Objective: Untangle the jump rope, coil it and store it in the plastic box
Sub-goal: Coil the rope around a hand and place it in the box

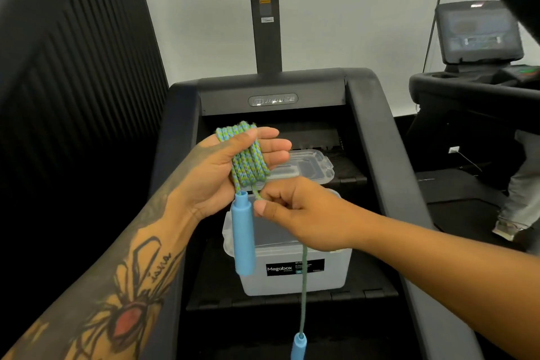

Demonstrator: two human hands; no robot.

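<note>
The green-and-blue braided jump rope [247,159] is wound in several loops around my left hand [222,172], whose fingers are spread flat. One blue handle [243,238] hangs from the coil below that hand. My right hand [295,210] pinches the loose strand just under the coil. The strand runs down from my right hand to the second blue handle [298,346], which dangles near the bottom edge. The clear plastic box [295,272], labelled Megabox, stands open beneath both hands. Its clear lid [309,166] lies behind it.
The box and lid rest on the black steps of a stair-climber machine [374,131] with raised side rails and a centre post. A ribbed dark wall is on the left. At the right stand a treadmill console [479,35] and a person's leg [517,202].
</note>
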